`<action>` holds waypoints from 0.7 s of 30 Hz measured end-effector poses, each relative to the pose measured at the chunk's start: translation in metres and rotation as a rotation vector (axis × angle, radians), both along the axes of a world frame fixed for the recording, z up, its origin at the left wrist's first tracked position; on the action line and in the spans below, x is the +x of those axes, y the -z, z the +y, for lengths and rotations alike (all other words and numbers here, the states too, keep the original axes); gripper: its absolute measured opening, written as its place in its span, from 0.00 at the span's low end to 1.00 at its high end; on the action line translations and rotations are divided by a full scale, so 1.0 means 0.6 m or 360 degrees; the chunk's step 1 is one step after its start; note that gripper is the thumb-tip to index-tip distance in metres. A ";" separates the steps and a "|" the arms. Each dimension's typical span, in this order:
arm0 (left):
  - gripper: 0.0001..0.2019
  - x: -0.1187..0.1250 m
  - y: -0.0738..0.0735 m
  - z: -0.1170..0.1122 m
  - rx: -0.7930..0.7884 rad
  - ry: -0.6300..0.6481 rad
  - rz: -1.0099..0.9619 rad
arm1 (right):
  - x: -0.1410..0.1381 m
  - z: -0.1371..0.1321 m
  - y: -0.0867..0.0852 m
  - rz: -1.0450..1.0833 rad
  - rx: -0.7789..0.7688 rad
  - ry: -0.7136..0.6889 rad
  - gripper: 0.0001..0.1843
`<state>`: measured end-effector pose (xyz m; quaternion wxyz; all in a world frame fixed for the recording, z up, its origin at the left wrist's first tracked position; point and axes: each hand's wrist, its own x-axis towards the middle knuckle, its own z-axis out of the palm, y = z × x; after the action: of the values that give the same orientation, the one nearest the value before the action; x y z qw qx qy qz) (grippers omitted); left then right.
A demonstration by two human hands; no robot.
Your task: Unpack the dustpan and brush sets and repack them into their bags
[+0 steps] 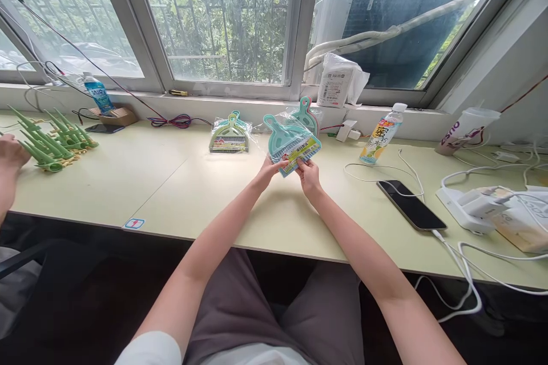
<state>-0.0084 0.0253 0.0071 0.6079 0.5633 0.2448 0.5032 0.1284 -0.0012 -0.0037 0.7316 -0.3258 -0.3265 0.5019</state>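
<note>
Both my hands hold a teal mini dustpan set in a clear plastic bag, lifted slightly above the pale green table. My left hand pinches the bag's lower left corner. My right hand pinches its lower edge by the yellow label. A second teal set lies just behind it, partly hidden. A green dustpan set in its bag lies flat on the table to the left.
A black phone on a white cable lies to the right, beside a drink bottle, a power strip with chargers and a cup. Green plastic pieces are piled far left, near another person's hand. A white bag sits on the windowsill.
</note>
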 end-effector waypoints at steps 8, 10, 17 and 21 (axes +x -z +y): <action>0.28 0.030 0.011 -0.017 0.0384 -0.0661 0.0022 | -0.005 -0.004 -0.007 0.0045 0.0093 -0.0043 0.16; 0.29 0.029 0.006 -0.027 0.0477 -0.0721 0.0077 | -0.007 -0.008 -0.011 0.0038 0.0144 -0.0080 0.17; 0.31 0.028 -0.007 -0.053 0.0601 -0.0874 0.0141 | -0.016 -0.016 -0.013 0.0003 0.0165 -0.0099 0.19; 0.30 0.030 -0.007 -0.061 0.0632 -0.1020 0.0099 | -0.020 -0.016 -0.011 0.0020 0.0161 -0.0116 0.19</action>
<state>0.0097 -0.0111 0.0113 0.2910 0.5801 0.3248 0.6880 0.1162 -0.0107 0.0031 0.7304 -0.2731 -0.3587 0.5131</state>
